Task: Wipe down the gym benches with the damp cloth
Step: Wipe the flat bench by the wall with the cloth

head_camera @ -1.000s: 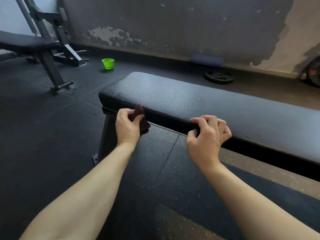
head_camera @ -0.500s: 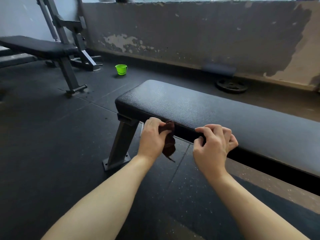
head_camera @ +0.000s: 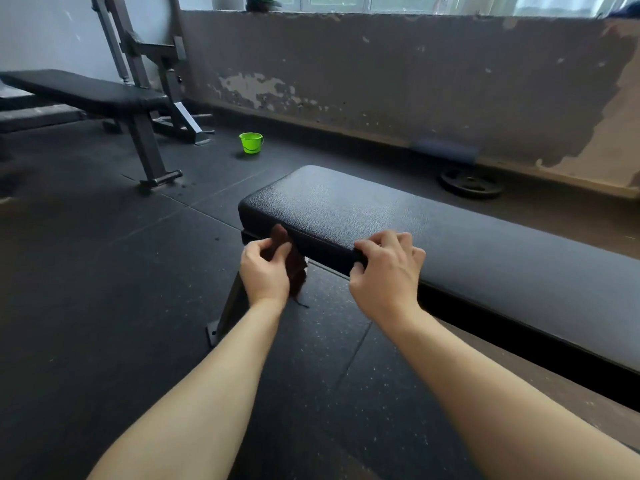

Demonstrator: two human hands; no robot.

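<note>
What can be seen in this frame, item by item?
near bench: one, black, foreground, running off to the right
far bench: one, black, back left, beside a grey metal rack
cloth: one, dark brown, against the near bench's front edge
bucket: one, green, on the floor between the benches
weight plate: one, black, flat on the floor by the wall
left hand: holds the cloth
right hand: grips the near bench's front edge

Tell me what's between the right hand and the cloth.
Head view: only a bare stretch of the near edge of the bench. The right hand grips that edge; the left hand holds the cloth against it.
</note>
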